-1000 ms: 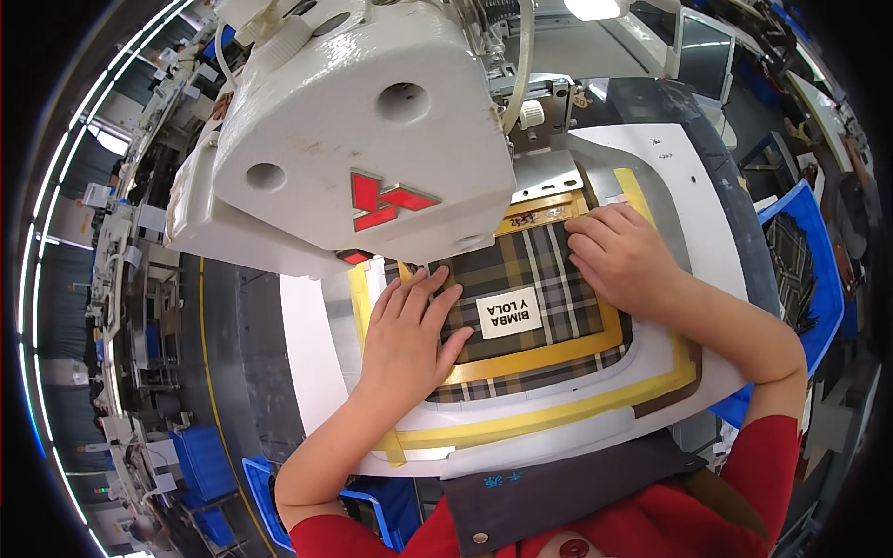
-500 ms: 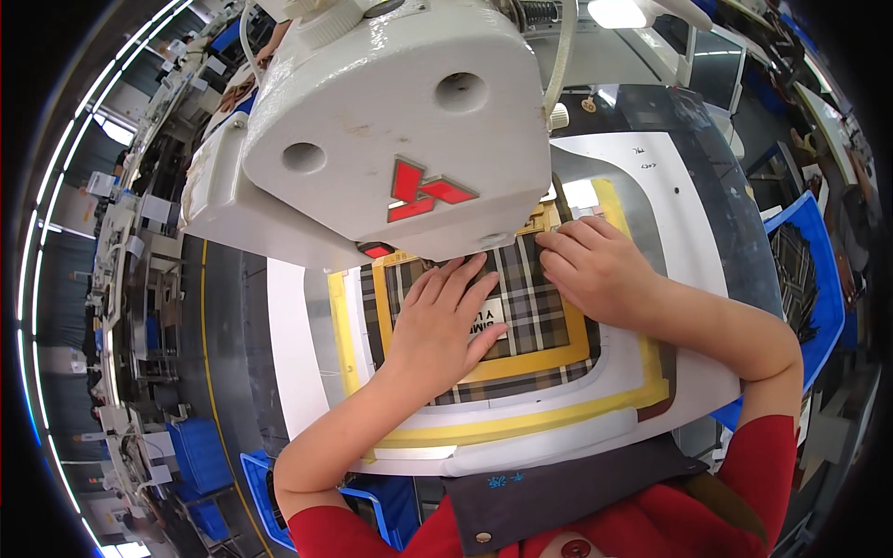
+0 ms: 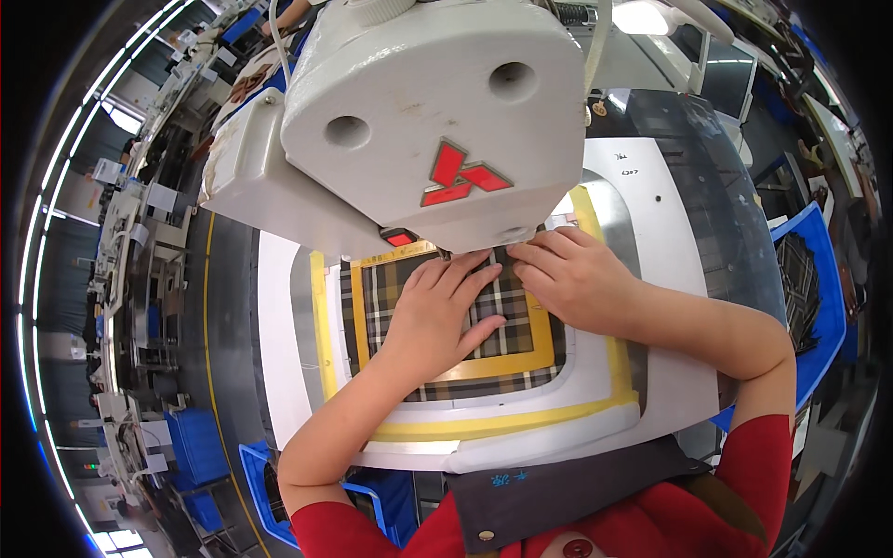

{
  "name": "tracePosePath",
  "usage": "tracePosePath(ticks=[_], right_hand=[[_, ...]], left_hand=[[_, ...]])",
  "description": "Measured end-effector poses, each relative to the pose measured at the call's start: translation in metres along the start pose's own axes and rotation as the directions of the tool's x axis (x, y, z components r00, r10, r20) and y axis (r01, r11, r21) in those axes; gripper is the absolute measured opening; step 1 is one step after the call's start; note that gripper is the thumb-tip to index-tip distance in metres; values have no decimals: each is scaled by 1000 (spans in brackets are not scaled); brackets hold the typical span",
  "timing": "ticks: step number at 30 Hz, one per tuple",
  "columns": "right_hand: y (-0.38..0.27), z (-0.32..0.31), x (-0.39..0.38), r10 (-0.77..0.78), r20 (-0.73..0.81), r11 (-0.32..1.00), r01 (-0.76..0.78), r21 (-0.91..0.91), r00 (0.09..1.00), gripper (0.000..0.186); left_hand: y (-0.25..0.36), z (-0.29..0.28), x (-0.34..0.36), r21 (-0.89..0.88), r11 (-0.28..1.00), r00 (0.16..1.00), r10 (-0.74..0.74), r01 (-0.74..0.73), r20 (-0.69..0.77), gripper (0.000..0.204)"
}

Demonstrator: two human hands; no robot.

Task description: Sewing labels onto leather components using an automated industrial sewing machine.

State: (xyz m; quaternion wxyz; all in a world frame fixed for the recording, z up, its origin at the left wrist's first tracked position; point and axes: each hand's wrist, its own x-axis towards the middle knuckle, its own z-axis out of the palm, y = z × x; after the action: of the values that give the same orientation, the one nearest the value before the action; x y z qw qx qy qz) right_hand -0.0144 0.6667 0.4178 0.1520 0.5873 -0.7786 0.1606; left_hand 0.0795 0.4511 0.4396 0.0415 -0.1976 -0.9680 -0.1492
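Both hands press a plaid fabric [image 3: 498, 330] inside a yellow rectangular frame [image 3: 535, 355] on a white board with yellow taped edges, beneath the white sewing machine head [image 3: 428, 102]. My left hand [image 3: 446, 307] lies open over the fabric, fingertips near the machine's lower edge and thumb pointing right. My right hand [image 3: 572, 279] lies open with slightly bent fingers on the frame's upper right part, beside the machine. The needle area is mostly hidden by the head.
Blue bins stand at the right [image 3: 805, 367] and lower left [image 3: 270, 507]. A dark machine table [image 3: 744, 242] surrounds the board. A lamp [image 3: 637, 17] hangs at the top. Rows of workstations [image 3: 135, 279] line the left, and another person's arm [image 3: 298, 14] shows at the top left.
The frame and fabric have shifted left relative to the machine head, with my right hand moving left along with them. The white label on the fabric is now covered by my left hand.
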Motion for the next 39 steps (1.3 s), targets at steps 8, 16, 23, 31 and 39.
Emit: tracePosePath(ticks=[8, 16, 23, 31, 39], right_hand=[[-3, -11, -6, -24, 0, 1000, 24, -4, 1000, 23], [-44, -21, -40, -150, 26, 987, 149, 54, 988, 29], [-45, -19, -37, -161, 35, 986, 159, 48, 986, 26], [-41, -20, -33, -27, -18, 979, 30, 203, 999, 24], [-31, -20, -27, -11, 34, 967, 2, 255, 999, 20]], left_hand=[[2, 0, 4, -14, 1000, 999, 4, -5, -41, 54], [2, 0, 5, 26, 999, 998, 41, -40, -46, 67], [7, -1, 0, -17, 1000, 999, 26, -26, -32, 62], [16, -9, -24, -213, 972, 995, 100, -94, 17, 23], [13, -7, -26, -168, 978, 992, 129, -124, 18, 30]])
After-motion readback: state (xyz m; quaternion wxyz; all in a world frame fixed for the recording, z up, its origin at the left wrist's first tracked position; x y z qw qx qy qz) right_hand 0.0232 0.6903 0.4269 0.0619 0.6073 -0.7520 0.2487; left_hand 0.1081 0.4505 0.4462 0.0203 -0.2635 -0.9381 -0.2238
